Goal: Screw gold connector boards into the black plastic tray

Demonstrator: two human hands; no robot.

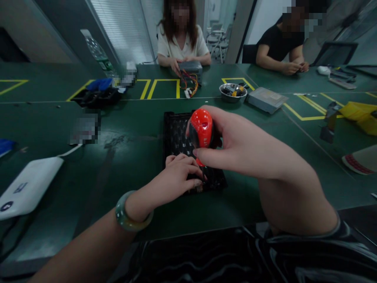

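My right hand is closed round the handle of a red-and-black screwdriver, held upright with its end pointing down. Below it a black rectangular panel with a raised, patterned inner face lies on the green table. My left hand rests over the near part of this panel, fingers curled. Its thumb and forefinger come together close to the lower end of the screwdriver; what is between them is too small and dark to make out. The screwdriver's tip is hidden behind my hands.
A white power bank with a cable lies at left, near a black tray with blue items. Beyond the panel stand a metal bowl and a flat grey box. Across the table one person handles a power supply unit; another sits right.
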